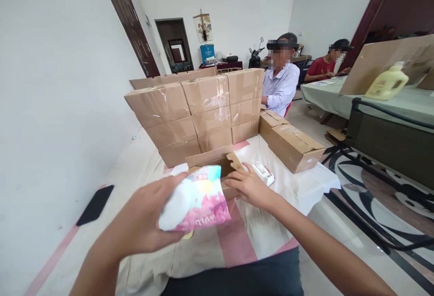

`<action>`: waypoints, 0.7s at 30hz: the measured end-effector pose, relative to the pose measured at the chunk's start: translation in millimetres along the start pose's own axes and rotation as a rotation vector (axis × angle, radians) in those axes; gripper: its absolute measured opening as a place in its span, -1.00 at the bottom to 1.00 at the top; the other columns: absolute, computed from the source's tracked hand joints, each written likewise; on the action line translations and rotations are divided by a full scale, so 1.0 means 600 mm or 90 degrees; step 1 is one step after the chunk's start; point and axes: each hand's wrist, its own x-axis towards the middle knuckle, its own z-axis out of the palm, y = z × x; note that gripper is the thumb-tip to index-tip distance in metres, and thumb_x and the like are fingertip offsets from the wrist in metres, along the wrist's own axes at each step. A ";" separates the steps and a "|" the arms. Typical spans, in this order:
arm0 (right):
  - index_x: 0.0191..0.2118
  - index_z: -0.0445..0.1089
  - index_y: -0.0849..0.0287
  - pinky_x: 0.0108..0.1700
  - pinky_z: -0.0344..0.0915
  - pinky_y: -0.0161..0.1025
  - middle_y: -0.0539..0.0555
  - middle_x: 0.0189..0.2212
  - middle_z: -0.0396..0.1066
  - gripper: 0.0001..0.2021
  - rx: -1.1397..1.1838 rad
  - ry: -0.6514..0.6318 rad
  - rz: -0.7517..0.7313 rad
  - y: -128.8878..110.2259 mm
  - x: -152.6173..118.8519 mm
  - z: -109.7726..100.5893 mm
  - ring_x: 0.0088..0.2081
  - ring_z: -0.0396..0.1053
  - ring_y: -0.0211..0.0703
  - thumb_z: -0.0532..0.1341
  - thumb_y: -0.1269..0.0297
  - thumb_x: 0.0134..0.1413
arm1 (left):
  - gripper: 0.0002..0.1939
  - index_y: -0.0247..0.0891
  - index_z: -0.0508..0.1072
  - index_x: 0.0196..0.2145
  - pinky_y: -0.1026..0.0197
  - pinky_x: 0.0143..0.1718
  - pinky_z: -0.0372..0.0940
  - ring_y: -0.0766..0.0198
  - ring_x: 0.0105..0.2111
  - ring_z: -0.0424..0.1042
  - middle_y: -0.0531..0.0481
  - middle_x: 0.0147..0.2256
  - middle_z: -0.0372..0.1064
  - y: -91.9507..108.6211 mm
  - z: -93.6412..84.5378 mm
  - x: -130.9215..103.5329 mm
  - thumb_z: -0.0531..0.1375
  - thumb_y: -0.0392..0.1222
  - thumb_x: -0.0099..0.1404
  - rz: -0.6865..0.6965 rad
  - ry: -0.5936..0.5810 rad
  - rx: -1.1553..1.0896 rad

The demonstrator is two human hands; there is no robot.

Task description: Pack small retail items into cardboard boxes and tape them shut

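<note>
Left grip point(147, 212) holding packet point(203, 201), right grip point(251, 187) at open carton point(212, 156)

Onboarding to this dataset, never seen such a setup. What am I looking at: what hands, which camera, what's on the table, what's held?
No machine here: these are a person's bare hands, filmed from a camera worn on their head, looking forward and down. The left hand holds a pink-and-white printed soft pack. The right hand seems to touch an open brown cardboard box. On the pink-striped pale cloth also lie a small white plastic object, perhaps a tape dispenser, and a flat black rectangular object. Behind the box stands a stack of taped brown cartons.
</note>
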 end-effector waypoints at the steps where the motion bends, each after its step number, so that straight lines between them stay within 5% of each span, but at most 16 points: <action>1: 0.03 0.47 0.12 0.27 0.04 0.15 0.15 -0.04 0.51 -0.58 0.009 0.035 -0.020 -0.007 -0.005 0.010 0.03 0.41 -0.01 0.11 0.62 0.14 | 0.00 0.15 0.03 0.38 -0.04 0.00 0.36 -0.21 0.08 0.45 -0.08 0.22 0.35 -0.001 -0.017 0.011 0.34 0.20 0.05 -0.015 0.023 0.013; 4: -0.08 0.48 0.17 0.12 0.25 0.00 0.14 -0.21 0.51 -0.71 0.031 0.184 -0.088 -0.020 -0.013 0.040 -0.11 0.41 -0.08 0.09 0.58 0.24 | 0.00 0.04 0.04 0.37 0.02 -0.10 0.35 -0.19 0.02 0.48 -0.10 0.20 0.37 -0.002 -0.034 0.065 0.32 0.22 0.05 -0.062 0.032 0.047; 8: -0.11 0.46 0.16 -0.10 0.34 -0.08 0.13 -0.27 0.48 -0.79 0.049 0.334 -0.133 -0.028 -0.017 0.065 -0.20 0.35 -0.08 0.14 0.52 0.26 | -0.14 0.01 0.20 0.27 0.06 -0.25 0.29 -0.17 -0.10 0.53 -0.13 0.09 0.47 -0.003 0.027 0.137 0.26 0.35 0.09 -0.101 -0.098 0.097; 14: -0.15 0.44 0.15 -0.20 0.35 -0.13 0.11 -0.29 0.48 -0.80 0.089 0.345 -0.150 -0.037 -0.025 0.083 -0.22 0.31 -0.09 0.15 0.56 0.23 | -0.50 -0.08 0.42 -0.03 0.05 -0.32 0.25 -0.17 -0.24 0.54 -0.16 -0.21 0.55 -0.013 0.139 0.164 0.28 0.11 0.09 -0.037 -0.183 0.134; 21: -0.15 0.43 0.15 -0.16 0.38 -0.09 0.14 -0.26 0.45 -0.78 0.133 0.371 -0.114 -0.038 -0.037 0.096 -0.16 0.30 -0.06 0.14 0.58 0.22 | -0.24 -0.01 0.19 0.28 0.06 -0.16 0.31 -0.11 -0.03 0.49 -0.16 0.11 0.44 -0.027 0.165 0.172 0.22 0.27 0.21 -0.025 -0.207 0.033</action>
